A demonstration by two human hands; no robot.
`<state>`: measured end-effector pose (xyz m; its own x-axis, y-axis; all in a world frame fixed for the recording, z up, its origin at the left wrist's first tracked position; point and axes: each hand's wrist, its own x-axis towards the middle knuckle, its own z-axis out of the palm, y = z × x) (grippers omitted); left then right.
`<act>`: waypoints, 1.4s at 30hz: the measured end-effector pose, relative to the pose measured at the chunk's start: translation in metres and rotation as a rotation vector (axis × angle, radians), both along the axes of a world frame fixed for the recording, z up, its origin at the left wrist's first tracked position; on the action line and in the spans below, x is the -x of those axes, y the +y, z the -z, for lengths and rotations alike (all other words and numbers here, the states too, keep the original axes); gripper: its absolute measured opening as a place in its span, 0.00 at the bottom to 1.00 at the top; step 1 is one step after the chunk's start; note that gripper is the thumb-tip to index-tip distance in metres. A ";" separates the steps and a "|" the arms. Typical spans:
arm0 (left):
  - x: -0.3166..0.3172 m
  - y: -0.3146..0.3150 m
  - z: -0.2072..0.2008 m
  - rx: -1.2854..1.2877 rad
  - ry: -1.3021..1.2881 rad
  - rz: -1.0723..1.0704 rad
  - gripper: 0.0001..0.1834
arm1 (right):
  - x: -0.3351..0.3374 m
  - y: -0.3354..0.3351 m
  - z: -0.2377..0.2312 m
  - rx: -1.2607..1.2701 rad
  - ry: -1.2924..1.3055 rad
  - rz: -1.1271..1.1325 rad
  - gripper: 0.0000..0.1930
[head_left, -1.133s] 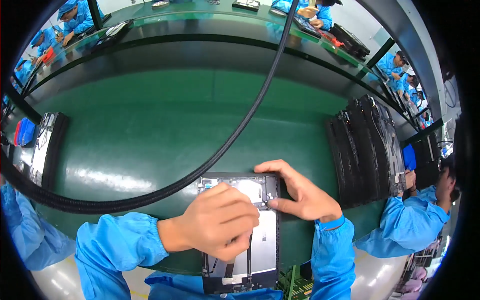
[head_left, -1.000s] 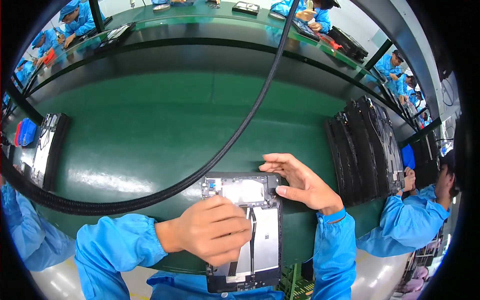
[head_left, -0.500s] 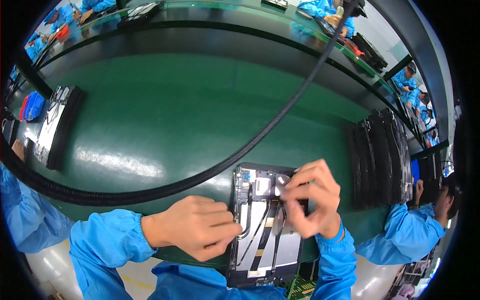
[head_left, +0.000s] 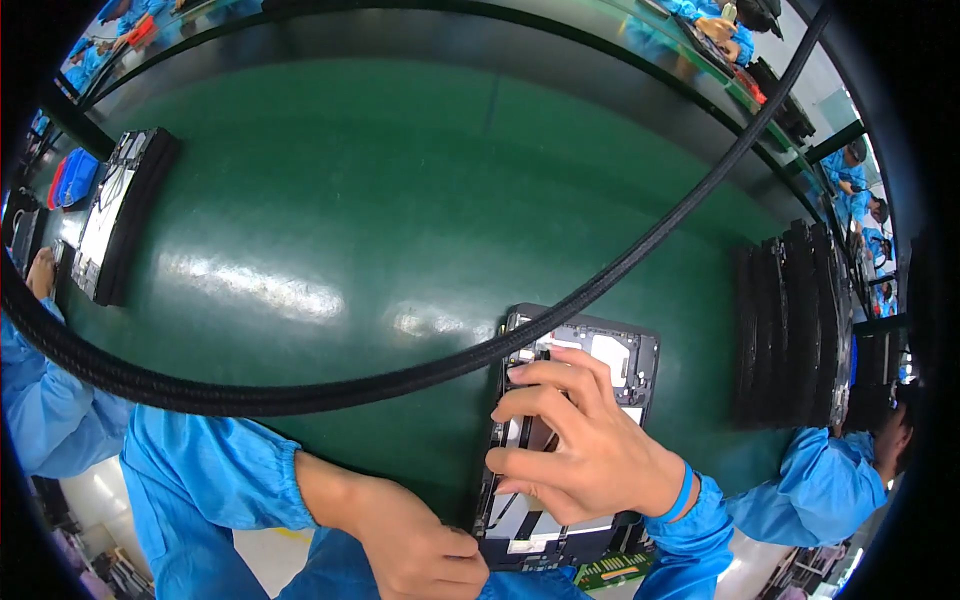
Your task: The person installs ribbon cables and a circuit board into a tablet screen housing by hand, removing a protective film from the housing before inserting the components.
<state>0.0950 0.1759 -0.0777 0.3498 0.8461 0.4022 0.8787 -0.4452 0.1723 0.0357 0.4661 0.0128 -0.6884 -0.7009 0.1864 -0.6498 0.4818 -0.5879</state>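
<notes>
An opened tablet [head_left: 640, 345] lies on the green table in front of me, its inner parts, dark cables and pale panels showing. My right hand [head_left: 590, 440] is over its middle and left side. Its fingers are bent and apart, with the tips by the tablet's left edge; nothing held shows between them. My left hand [head_left: 425, 550] is lower, beside the tablet's lower left corner. Those fingers are curled closed, and whatever they may hold is hidden. A blue band [head_left: 683, 492] circles my right wrist.
A thick black cable [head_left: 400, 385] arcs across the view, in front of the tablet's upper left corner. Stacks of dark tablets [head_left: 795, 330] stand at right, and another stack [head_left: 125, 215] at left. A green circuit board [head_left: 615, 570] shows below the tablet. People in blue sit on both sides.
My right hand has moved from the tablet's upper right to its left side. My left hand has dropped from the left edge toward the lower corner. The view has shifted slightly.
</notes>
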 end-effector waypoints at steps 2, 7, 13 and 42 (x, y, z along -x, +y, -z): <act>0.042 0.027 -0.028 -0.163 -0.032 0.050 0.18 | 0.001 -0.003 0.006 0.018 -0.016 -0.007 0.14; 0.063 0.045 -0.046 -0.201 -0.041 0.072 0.12 | 0.003 -0.005 0.009 0.070 -0.053 -0.028 0.15; 0.069 0.037 -0.042 -0.310 0.012 0.079 0.08 | 0.010 -0.012 0.002 0.063 -0.122 -0.090 0.11; 0.112 0.020 -0.054 -0.288 0.108 -0.159 0.09 | -0.001 -0.003 0.018 0.161 0.047 0.073 0.13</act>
